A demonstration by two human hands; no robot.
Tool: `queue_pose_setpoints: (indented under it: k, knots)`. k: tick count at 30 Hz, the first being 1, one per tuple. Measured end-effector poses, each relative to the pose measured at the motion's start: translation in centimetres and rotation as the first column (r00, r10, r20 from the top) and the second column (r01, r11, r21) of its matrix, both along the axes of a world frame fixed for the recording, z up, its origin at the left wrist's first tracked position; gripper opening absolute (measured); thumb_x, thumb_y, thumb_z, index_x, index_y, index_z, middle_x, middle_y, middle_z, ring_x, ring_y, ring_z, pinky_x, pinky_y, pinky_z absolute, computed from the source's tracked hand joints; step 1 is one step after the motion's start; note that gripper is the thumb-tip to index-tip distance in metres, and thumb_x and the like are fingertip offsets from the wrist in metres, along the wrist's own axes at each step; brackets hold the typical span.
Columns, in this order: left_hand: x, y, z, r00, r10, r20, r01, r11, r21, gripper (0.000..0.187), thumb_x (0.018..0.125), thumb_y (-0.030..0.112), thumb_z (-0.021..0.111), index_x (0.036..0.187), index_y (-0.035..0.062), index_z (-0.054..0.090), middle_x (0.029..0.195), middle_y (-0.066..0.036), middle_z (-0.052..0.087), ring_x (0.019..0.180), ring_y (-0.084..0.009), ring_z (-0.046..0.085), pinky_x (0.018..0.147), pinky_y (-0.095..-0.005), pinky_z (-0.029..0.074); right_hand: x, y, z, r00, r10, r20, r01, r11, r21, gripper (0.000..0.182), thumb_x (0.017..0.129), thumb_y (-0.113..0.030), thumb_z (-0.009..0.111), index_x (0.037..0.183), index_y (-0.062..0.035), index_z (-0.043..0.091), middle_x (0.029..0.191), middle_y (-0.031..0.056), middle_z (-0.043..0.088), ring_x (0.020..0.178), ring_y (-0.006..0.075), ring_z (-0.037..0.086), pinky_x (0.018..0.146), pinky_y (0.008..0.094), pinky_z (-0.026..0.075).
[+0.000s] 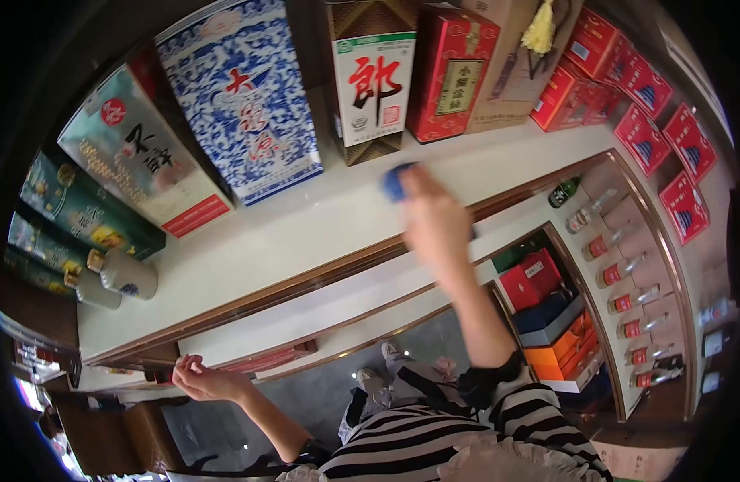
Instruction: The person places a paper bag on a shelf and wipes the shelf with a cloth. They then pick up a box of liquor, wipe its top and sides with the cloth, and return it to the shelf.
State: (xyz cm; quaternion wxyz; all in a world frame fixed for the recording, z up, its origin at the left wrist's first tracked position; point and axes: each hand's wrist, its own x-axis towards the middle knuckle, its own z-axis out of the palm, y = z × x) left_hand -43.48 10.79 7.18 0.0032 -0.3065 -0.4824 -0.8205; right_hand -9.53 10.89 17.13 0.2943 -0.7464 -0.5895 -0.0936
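My right hand (436, 221) is closed around a blue cloth (397, 183) and rests on the white shelf (322, 217), in front of the boxed bottles. The hand is slightly blurred. Closest to the cloth are a white and brown box (376, 88) with large red and black characters and a red box (454, 76). Lower left, away from the boxes, my left hand (209, 380) hangs below the shelf's front edge. Its fingers are loosely bent, and nothing shows in them.
A blue and white patterned box (245, 104), a pale grey-green box (149, 153) and two pale bottles (129, 273) line the shelf leftward. Red packs (683, 209) stand at right. Small bottles (635, 301) and stacked boxes (563, 345) occupy lower compartments.
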Motion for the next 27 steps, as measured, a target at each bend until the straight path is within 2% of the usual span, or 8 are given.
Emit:
queue_pose_setpoints:
  k: [5, 6, 8, 10, 11, 16, 21, 27]
  knots:
    - [5.6, 0.2, 8.6, 0.943, 0.024, -0.332, -0.003, 0.998, 0.064, 0.017, 0.088, 0.011, 0.037, 0.085, -0.0010, 0.049, 0.081, -0.007, 0.050, 0.075, -0.0154, 0.050, 0.065, -0.0245, 0.041, -7.8, -0.7, 0.4, 0.794, 0.607, -0.039, -0.592, 0.786, 0.179, 0.033, 0.071, 0.001, 0.056, 0.104, -0.0003, 0.051, 0.107, 0.0187, 0.056, 0.098, 0.0316, 0.056, 0.078, 0.0377, 0.049]
    - [6.2, 0.4, 10.0, 0.923, -0.213, -0.322, 0.271, 0.951, 0.148, 0.016, 0.086, 0.011, 0.038, 0.086, -0.0017, 0.048, 0.081, -0.009, 0.050, 0.074, -0.0162, 0.049, 0.067, -0.0275, 0.041, -7.8, -1.3, 1.2, 0.670, 0.724, -0.165, -0.714, 0.689, 0.124, 0.032, 0.074, -0.001, 0.056, 0.105, -0.0011, 0.050, 0.107, 0.0182, 0.056, 0.095, 0.0323, 0.057, 0.077, 0.0385, 0.048]
    - [7.6, 1.1, 12.4, 0.842, -0.421, -0.338, 0.510, 0.825, 0.243, 0.015, 0.084, 0.010, 0.039, 0.086, -0.0025, 0.047, 0.080, -0.010, 0.049, 0.073, -0.0171, 0.049, 0.068, -0.0304, 0.042, -5.6, -2.4, 4.6, 0.382, 0.642, -0.664, -0.924, 0.279, -0.262, 0.041, 0.076, -0.004, 0.059, 0.116, -0.0062, 0.053, 0.103, 0.0164, 0.060, 0.085, 0.0304, 0.060, 0.074, 0.0348, 0.047]
    - [9.4, 1.8, 14.4, 0.670, -0.554, -0.493, 0.700, 0.693, 0.172, 0.019, 0.083, 0.008, 0.041, 0.097, -0.0045, 0.047, 0.088, -0.016, 0.054, 0.082, -0.0194, 0.052, 0.075, -0.0337, 0.044, -3.8, -3.1, 1.6, -0.265, 0.684, -0.680, -0.963, -0.222, 0.152, 0.044, 0.078, -0.005, 0.060, 0.120, -0.0042, 0.050, 0.111, 0.0155, 0.058, 0.095, 0.0263, 0.059, 0.082, 0.0323, 0.045]
    - [10.6, 1.6, 15.6, 0.649, -0.594, -0.476, 0.701, 0.710, 0.069, 0.022, 0.083, 0.007, 0.044, 0.101, -0.0044, 0.047, 0.094, -0.017, 0.055, 0.088, -0.0213, 0.053, 0.080, -0.0347, 0.043, -2.5, -3.6, 2.1, -0.244, 0.626, -0.741, -0.955, -0.287, 0.072, 0.047, 0.077, -0.005, 0.060, 0.122, -0.0023, 0.048, 0.116, 0.0153, 0.056, 0.101, 0.0278, 0.057, 0.087, 0.0324, 0.043]
    - [18.6, 4.2, 19.2, 0.384, -0.710, -0.590, 0.747, 0.615, -0.254, 0.052, 0.079, 0.008, 0.059, 0.124, -0.0047, 0.035, 0.121, -0.018, 0.046, 0.112, -0.0273, 0.046, 0.093, -0.0365, 0.038, 4.0, -6.8, 0.5, -0.277, 0.533, -0.800, -0.857, 0.240, 0.456, 0.043, 0.075, -0.004, 0.059, 0.116, 0.0068, 0.051, 0.101, 0.0181, 0.062, 0.092, 0.0200, 0.059, 0.082, 0.0276, 0.042]
    - [24.3, 9.3, 19.5, 0.427, -0.645, -0.633, 0.650, 0.706, -0.282, 0.073, 0.076, 0.010, 0.065, 0.131, -0.0062, 0.020, 0.118, -0.022, 0.047, 0.112, -0.0278, 0.047, 0.097, -0.0385, 0.033, 6.4, -7.6, -1.8, -0.239, 0.536, -0.810, -0.558, 0.607, 0.566, 0.049, 0.073, -0.015, 0.064, 0.113, 0.0110, 0.050, 0.102, 0.0141, 0.060, 0.093, 0.0184, 0.057, 0.082, 0.0264, 0.042]
    - [25.4, 11.1, 22.3, 0.060, -0.997, -0.042, 0.946, 0.070, -0.316, 0.084, 0.074, 0.014, 0.071, 0.128, -0.0062, 0.010, 0.104, -0.018, 0.056, 0.087, -0.0179, 0.060, 0.075, -0.0292, 0.051, 7.3, -7.4, -2.4, -0.177, 0.539, -0.823, -0.430, 0.710, 0.558, 0.052, 0.076, -0.019, 0.063, 0.113, 0.0132, 0.047, 0.100, 0.0140, 0.059, 0.088, 0.0164, 0.057, 0.079, 0.0254, 0.044]
